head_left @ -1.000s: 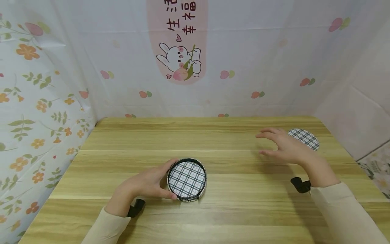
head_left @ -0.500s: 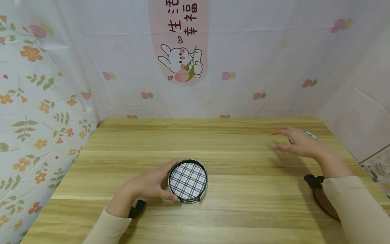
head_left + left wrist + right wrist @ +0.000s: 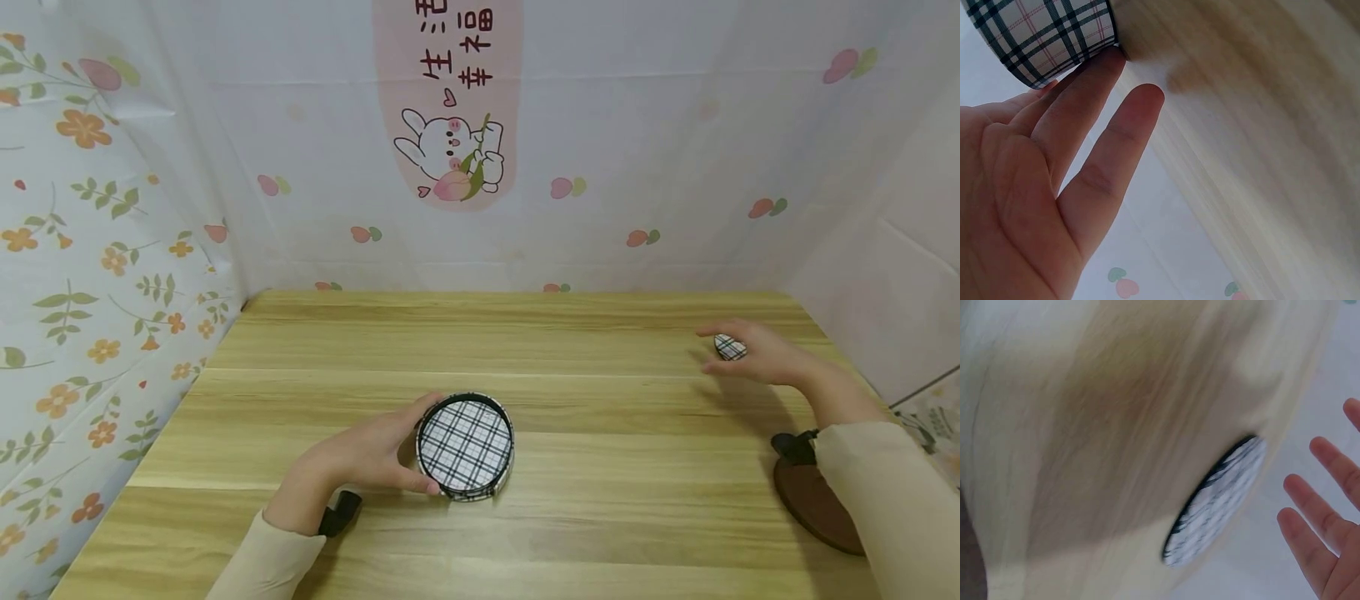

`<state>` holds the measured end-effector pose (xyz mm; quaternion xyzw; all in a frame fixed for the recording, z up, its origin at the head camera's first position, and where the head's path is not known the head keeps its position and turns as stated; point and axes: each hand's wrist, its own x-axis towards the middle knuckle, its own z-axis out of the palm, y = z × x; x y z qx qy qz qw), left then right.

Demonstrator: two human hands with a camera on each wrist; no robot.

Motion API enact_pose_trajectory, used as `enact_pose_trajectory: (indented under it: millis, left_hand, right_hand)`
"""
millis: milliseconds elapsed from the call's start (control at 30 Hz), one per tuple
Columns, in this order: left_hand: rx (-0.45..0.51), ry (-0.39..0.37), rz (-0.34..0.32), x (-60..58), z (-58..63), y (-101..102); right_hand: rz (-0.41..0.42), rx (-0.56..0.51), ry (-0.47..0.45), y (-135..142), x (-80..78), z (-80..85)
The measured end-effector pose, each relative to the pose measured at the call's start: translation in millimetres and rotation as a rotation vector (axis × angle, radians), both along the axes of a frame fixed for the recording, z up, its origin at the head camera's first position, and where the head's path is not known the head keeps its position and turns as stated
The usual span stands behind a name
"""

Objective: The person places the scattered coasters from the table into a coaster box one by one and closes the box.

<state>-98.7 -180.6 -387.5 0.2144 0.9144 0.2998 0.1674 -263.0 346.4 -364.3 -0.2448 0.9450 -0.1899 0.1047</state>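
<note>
A round plaid coaster holder (image 3: pixel 465 442) with a black inner edge sits left of the table's middle, a plaid disc visible inside it. My left hand (image 3: pixel 360 457) grips its left side between thumb and fingers; the plaid side wall (image 3: pixel 1050 37) shows in the left wrist view. At the far right, my right hand (image 3: pixel 761 354) hovers above a plaid coaster (image 3: pixel 1217 503) lying flat on the table. Its fingers are spread and hold nothing. In the head view the hand covers much of that coaster.
A brown round coaster (image 3: pixel 810 504) lies on the wooden table (image 3: pixel 600 517), partly hidden under my right forearm. White printed cloth (image 3: pixel 637 150) hangs behind the table, with flowered cloth (image 3: pixel 97 275) along the left.
My right hand has moved to the right, over the plaid coaster, and the brown coaster has come into view beneath the forearm. The left hand keeps its grip on the coaster holder.
</note>
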Motion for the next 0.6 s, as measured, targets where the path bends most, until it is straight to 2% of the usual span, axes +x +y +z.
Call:
enact_pose_trajectory:
  millis: [333, 600]
  left_hand:
    - [0.018, -0.028, -0.017, -1.6, -0.6, 2]
    - [0.017, -0.027, -0.009, -1.3, 1.6, 2]
  right_hand:
    - [-0.017, 0.025, -0.001, 28, -7.9, -12.9]
    - [-0.031, 0.058, 0.001, 39, -16.7, -16.3]
